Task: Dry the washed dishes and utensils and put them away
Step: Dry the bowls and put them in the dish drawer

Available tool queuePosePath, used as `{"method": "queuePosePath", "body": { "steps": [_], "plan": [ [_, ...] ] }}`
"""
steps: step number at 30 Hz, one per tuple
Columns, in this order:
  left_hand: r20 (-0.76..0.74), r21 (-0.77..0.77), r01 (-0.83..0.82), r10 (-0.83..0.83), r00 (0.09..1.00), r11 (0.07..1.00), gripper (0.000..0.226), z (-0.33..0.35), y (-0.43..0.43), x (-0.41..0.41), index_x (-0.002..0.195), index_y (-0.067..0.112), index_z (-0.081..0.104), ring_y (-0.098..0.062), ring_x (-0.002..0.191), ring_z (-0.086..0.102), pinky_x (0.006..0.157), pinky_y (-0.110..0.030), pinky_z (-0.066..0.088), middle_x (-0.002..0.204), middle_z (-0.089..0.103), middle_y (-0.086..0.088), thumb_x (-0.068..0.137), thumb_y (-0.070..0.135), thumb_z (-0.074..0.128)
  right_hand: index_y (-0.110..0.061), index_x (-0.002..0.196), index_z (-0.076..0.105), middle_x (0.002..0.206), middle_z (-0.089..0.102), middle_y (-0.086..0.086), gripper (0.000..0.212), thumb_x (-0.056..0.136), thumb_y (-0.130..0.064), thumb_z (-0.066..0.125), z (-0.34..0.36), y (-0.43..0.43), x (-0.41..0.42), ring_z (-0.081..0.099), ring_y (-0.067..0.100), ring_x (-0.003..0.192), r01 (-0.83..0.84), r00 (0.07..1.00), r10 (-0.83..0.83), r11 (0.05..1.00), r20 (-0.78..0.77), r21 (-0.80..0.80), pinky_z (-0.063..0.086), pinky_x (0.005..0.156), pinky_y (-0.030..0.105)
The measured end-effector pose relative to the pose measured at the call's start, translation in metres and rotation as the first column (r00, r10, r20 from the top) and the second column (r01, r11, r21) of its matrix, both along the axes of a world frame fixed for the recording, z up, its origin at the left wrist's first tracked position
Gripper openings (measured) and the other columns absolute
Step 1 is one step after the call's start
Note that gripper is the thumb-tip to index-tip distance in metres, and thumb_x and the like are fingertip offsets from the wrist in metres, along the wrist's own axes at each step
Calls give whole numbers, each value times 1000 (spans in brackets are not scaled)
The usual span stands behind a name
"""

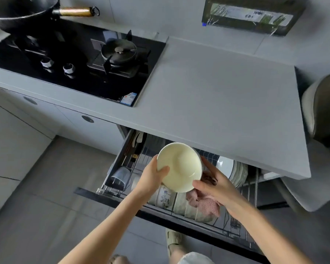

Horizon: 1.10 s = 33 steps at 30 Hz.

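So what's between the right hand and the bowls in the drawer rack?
In the head view, a pink cloth hangs under the right hand, draped over the racked bowls.

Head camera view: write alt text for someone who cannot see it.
Two bare hands hold a cream bowl over an open pull-out dish drawer; the left hand grips its rim, the right hand also holds a pink cloth. Bowls and plates sit in the drawer below a grey countertop beside a black gas hob.
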<state>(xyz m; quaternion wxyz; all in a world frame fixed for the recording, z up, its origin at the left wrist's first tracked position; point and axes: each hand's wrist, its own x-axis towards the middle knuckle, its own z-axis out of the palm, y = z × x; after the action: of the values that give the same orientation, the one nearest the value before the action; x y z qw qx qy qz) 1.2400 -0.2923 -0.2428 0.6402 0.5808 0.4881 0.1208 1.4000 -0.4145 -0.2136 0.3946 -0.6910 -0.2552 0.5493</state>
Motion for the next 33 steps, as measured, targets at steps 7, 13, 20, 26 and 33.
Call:
{"method": "queuePosePath", "body": {
  "steps": [7, 13, 20, 26, 33],
  "plan": [
    [111, -464, 140, -99, 989, 875, 37, -16, -10, 56, 127, 13, 45, -30, 96, 63, 73, -42, 60, 115, 53, -10, 93, -2, 48, -45, 137, 39, 121, 60, -9, 88, 64, -25, 84, -43, -34, 59, 58, 11, 114, 148, 981, -161, 982, -105, -116, 52, 91, 36],
    [180, -571, 157, -63, 982, 806, 42, -37, -7, 85, 136, 11, 45, -37, 101, 65, 81, -41, 58, 127, 59, -14, 96, -1, 44, -44, 129, 42, 105, 60, -14, 71, 78, -6, 73, -66, -68, 97, 59, -3, 90, 292, 956, -283, 931, 73, -220, 51, 65, 18],
    [-7, -506, -58, 64, 998, 860, 28, -67, -3, 63, 119, 8, 59, -27, 95, 69, 76, -33, 58, 109, 69, -10, 96, 2, 44, -27, 141, 43, 97, 62, -8, 94, 55, -34, 80, -152, -89, 118, 65, 12, 75, 187, 931, 55, 776, 361, -602, 58, 65, 36],
    [-108, -519, -172, 135, 985, 837, 23, -81, -2, 35, 105, 10, 65, -25, 83, 70, 60, -30, 58, 96, 71, -11, 95, 1, 46, -30, 142, 37, 113, 66, -7, 87, 65, -46, 72, -202, -90, 95, 63, 10, 72, 93, 831, 373, 639, 414, -764, 48, 53, 20],
    [-145, -534, -195, 138, 980, 823, 25, -93, -3, 15, 102, 11, 65, -27, 86, 69, 63, -31, 59, 100, 69, -13, 94, -2, 45, -26, 130, 48, 117, 65, -3, 75, 66, -51, 76, -232, -80, 69, 65, 21, 93, 133, 840, 346, 615, 417, -777, 55, 75, 30]
  ]
}}
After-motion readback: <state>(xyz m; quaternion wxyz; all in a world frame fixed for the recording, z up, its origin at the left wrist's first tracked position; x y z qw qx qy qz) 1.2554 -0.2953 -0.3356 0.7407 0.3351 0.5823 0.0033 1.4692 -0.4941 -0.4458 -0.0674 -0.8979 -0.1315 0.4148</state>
